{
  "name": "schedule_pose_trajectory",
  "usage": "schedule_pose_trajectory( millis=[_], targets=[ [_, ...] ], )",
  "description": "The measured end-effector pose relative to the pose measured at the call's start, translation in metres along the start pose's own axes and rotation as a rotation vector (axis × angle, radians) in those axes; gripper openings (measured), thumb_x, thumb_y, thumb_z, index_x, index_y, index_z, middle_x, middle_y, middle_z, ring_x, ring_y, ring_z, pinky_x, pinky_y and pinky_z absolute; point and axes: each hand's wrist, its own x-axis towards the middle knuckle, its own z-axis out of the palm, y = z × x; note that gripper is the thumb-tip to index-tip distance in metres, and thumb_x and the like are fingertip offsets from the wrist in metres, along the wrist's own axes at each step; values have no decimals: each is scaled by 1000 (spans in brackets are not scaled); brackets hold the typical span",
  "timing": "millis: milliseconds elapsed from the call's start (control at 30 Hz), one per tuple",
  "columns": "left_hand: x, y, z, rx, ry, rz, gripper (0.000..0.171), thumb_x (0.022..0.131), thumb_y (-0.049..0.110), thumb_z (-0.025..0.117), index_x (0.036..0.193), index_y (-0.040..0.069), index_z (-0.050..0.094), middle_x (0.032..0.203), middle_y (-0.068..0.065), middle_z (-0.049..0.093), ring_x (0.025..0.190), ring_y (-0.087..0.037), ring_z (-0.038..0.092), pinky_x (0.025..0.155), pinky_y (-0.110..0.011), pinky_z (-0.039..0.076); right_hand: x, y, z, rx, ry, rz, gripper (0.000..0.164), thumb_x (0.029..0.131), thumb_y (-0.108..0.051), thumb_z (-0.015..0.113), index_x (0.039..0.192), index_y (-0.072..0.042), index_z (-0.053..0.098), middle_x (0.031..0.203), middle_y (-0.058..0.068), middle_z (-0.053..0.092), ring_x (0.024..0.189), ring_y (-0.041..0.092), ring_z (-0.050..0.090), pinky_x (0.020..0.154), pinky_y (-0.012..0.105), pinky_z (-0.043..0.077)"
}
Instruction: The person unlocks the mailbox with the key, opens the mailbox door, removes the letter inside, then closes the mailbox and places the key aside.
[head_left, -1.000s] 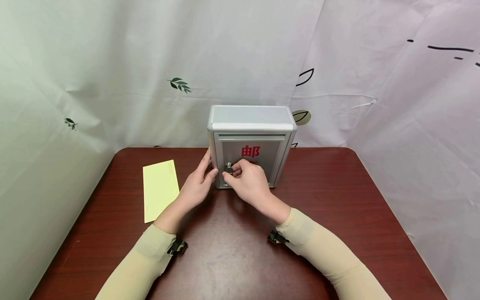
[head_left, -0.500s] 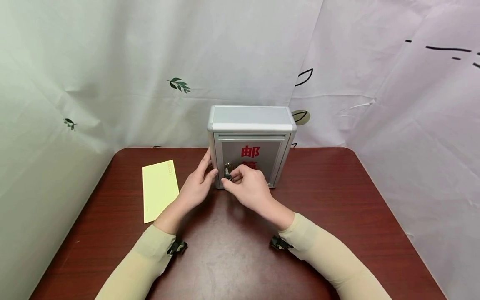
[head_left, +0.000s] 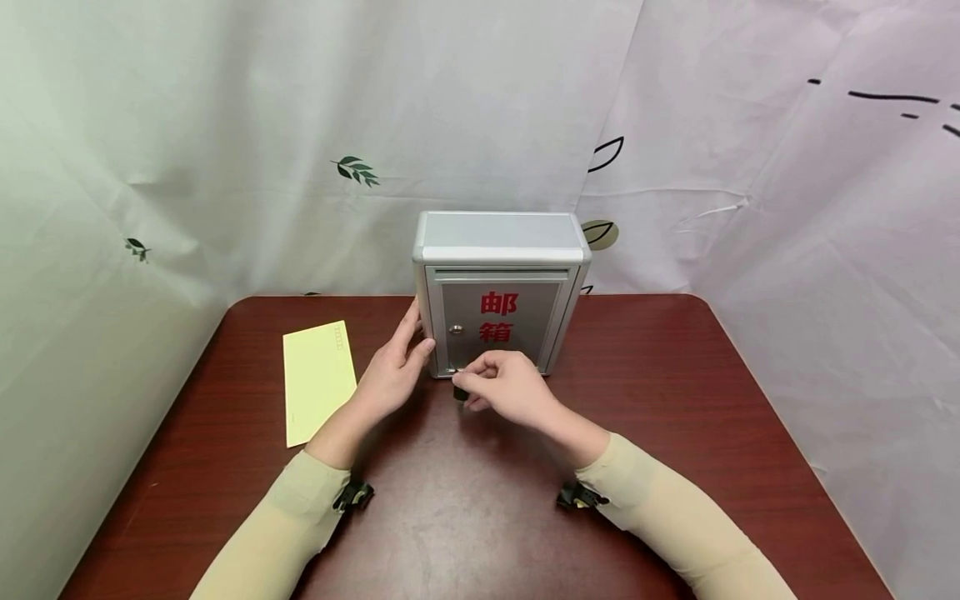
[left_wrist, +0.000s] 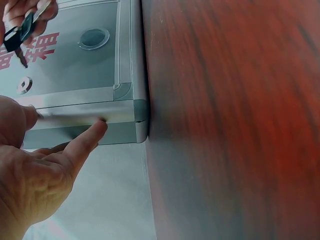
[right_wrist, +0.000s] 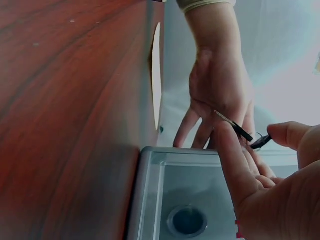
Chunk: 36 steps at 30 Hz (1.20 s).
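A silver metal mailbox point(head_left: 504, 237) with red characters stands upright on the table, its front door closed. My left hand point(head_left: 393, 367) rests against the box's left side, fingers extended and thumb near the front edge. In front of the lower door, my right hand point(head_left: 513, 387) pinches a pair of keys point(left_wrist: 22, 32) with black heads between thumb and fingers. The keys are apart from the round lock point(head_left: 456, 330) on the door's left side. A round window point(left_wrist: 93, 38) low on the door shows in the left wrist view; my right hand hides it in the head view.
A yellow envelope point(head_left: 318, 383) lies flat on the dark red wooden table point(head_left: 675, 433), left of the mailbox and beside my left forearm. White curtains point(head_left: 480, 100) with leaf prints hang behind the table and at both sides.
My right hand has drawn the keys down and away from the lock, uncovering the lock and the red characters. My left hand stays at the box's side.
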Motion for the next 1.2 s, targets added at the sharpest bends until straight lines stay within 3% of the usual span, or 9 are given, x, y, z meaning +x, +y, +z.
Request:
schedule_pose_trajectory(
  millis=[233,400,700,967,1200],
  targets=[
    [0,0,0,10,6,-1,77,119,31,57,180,45,11,166,-17,54,146,-40,59,119,-63,47,-2,14,-8,90,-81,78,22,102,-20,79,101,2,81,91,12,82,79,27,82,76,44,69],
    [0,1,-1,1,-2,-12,81,118,30,60,179,48,9,167,-16,54,151,-37,54,123,-63,42,-1,28,-17,128,-122,137,22,103,-17,74,103,4,81,100,11,82,78,24,81,75,44,69],
    [1,0,0,-37,-29,1,83,117,29,62,178,49,9,170,-12,50,156,-31,50,126,-59,40,0,48,-28,176,-182,243,23,104,-18,74,102,5,78,84,21,78,71,21,80,72,42,69],
    [-1,2,-1,-37,-48,-23,86,116,34,64,178,49,8,173,-13,46,156,-31,49,127,-59,38,-1,56,-31,165,-203,288,25,105,-16,70,102,7,78,83,17,75,72,20,80,71,39,69],
    [-2,1,-2,-32,-68,-53,89,116,38,63,182,29,3,172,-20,45,153,-36,54,127,-58,39,-1,59,-32,171,-215,325,25,106,-14,66,107,9,78,80,15,74,68,18,77,67,36,68]
  ],
)
